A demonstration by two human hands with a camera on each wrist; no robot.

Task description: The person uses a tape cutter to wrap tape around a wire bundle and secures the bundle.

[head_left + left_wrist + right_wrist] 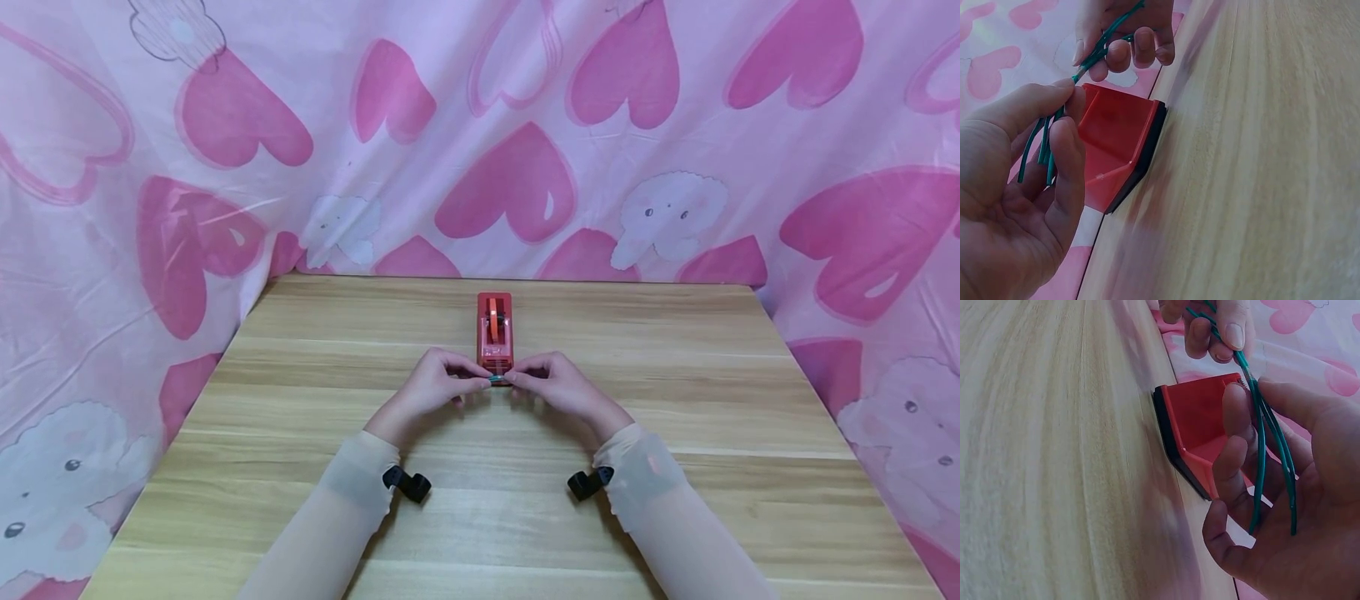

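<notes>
A small bundle of thin green wires [496,378] stretches between the two hands, close to the front end of a red tape dispenser [496,350]. My left hand [438,383] pinches one side of the bundle between thumb and fingers. From the other side my right hand [558,385] pinches it too, thumb facing the left thumb. In the right wrist view, loose strands of the wires [1261,456] hang across the palm. Something clear and shiny, perhaps tape, shows on the bundle between the hands. The dispenser's toothed edge [1243,381] is partly hidden by fingers.
The dispenser stands on a wood-grain table [675,375], on a black base [1141,169], with an orange-red wheel [492,317] inside. Behind and beside the table hangs a pink curtain [465,50] with hearts. Both wrists wear black cameras [407,483].
</notes>
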